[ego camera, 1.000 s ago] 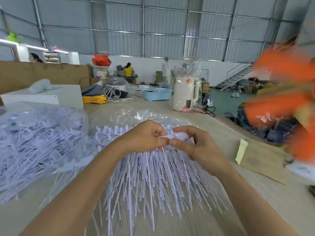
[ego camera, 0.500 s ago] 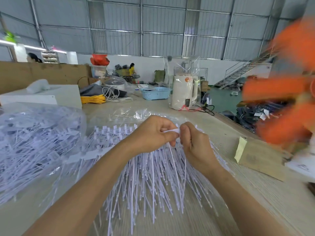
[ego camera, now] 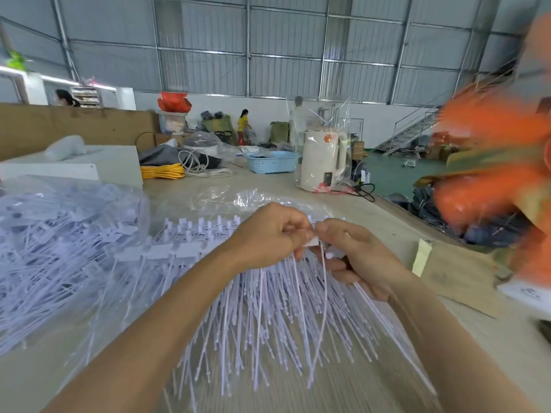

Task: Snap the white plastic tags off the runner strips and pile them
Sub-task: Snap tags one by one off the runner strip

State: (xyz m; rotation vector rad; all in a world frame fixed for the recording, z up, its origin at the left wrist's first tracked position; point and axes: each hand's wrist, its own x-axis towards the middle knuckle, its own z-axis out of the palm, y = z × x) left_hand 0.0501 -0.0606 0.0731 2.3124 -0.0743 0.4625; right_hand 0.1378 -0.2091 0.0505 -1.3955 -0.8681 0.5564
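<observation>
Clearly much work remains: both hands meet at the centre of the bench, the left hand (ego camera: 268, 231) with fingers curled round the head end of a runner strip (ego camera: 167, 251) and the right hand (ego camera: 354, 248) pinching one white tag (ego camera: 311, 242) by its flat head, its thin tail hanging toward six o'clock. Beneath them a broad fan of uncut strips (ego camera: 268, 317) spreads toward six o'clock, tags attached in rows. At nine o'clock a clear plastic bag (ego camera: 59, 248) bulges with white tags, seemingly the pile so far, though whether those are loose I cannot tell. I judge the job roughly midway.
</observation>
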